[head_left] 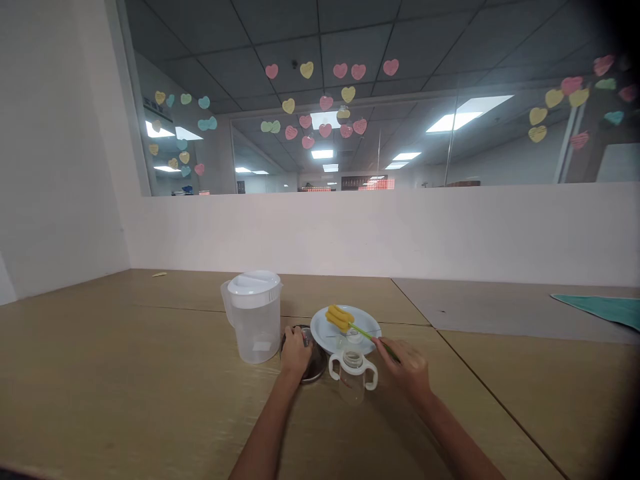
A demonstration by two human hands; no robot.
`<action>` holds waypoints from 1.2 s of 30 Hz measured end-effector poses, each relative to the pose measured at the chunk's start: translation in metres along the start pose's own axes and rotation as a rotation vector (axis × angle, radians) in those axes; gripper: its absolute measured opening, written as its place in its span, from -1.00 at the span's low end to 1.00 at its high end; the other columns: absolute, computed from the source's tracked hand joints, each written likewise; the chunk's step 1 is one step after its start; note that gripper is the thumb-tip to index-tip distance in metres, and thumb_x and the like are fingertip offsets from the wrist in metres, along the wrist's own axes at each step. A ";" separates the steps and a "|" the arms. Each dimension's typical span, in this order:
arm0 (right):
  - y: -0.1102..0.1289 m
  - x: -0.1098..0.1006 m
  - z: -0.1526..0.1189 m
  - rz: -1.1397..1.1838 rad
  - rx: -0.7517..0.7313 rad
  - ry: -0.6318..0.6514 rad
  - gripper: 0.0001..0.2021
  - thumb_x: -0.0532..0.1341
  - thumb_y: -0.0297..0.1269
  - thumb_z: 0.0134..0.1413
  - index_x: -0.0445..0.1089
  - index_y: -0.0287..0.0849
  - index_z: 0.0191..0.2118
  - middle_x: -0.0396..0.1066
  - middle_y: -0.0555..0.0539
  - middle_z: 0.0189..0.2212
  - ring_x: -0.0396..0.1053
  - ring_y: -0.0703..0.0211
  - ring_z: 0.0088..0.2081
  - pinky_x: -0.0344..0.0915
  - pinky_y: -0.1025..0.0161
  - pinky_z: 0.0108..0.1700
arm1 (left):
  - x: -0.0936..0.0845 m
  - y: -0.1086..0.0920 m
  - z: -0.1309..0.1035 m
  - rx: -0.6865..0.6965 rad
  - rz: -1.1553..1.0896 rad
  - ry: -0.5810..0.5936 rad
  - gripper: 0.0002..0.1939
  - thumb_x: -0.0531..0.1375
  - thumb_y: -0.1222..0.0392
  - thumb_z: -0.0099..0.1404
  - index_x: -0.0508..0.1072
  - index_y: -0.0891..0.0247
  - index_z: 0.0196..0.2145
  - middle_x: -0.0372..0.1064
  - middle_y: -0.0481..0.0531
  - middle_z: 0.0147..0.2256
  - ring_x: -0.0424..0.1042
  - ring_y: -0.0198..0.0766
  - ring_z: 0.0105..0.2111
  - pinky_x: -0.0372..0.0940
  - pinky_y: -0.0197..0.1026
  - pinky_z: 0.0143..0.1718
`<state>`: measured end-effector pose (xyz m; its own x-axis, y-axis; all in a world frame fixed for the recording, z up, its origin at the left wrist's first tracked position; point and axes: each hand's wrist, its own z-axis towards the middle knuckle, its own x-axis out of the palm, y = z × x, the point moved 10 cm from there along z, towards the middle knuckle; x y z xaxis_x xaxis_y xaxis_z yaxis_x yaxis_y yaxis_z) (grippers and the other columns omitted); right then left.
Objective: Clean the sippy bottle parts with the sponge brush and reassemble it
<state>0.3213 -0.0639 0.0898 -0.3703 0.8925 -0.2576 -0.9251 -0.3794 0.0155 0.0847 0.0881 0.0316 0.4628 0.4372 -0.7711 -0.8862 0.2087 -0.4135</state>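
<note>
In my right hand (407,365) is the green handle of a bottle brush, its yellow sponge head (340,318) above a pale plate (320,337). A small clear part (355,337) and a thin stick lie on that plate. My left hand (296,353) is closed over a dark, shiny round dish (316,368); its fingertips are partly hidden, so I cannot make out what they grip. Between my hands stands a clear baby bottle (353,383), uncapped, with two white side handles, just in front of the plate.
Left of the dish stands a translucent pitcher (257,327) with a white lid. A teal cloth (600,310) lies at the far right on a grey section of the table (165,373). Behind the table, a white wall (350,233) rises to a window with heart-shaped notes.
</note>
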 end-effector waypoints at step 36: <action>-0.058 0.022 -0.011 -0.229 0.424 0.214 -0.51 -0.08 -0.03 0.19 0.48 -0.16 -0.48 0.47 -0.07 -0.57 0.32 0.25 -0.56 -0.06 0.34 -0.51 | 0.011 -0.113 -0.031 0.635 0.043 0.248 -0.51 -0.14 -0.07 0.32 0.54 0.13 -0.31 0.49 0.12 -0.33 0.32 -0.10 -0.06 -0.21 0.08 0.16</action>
<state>0.3675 -0.0246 0.0725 -0.1707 0.8541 -0.4914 -0.9493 -0.0090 0.3142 0.1900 0.0425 0.0552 0.3504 0.2591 -0.9001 -0.7088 0.7015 -0.0740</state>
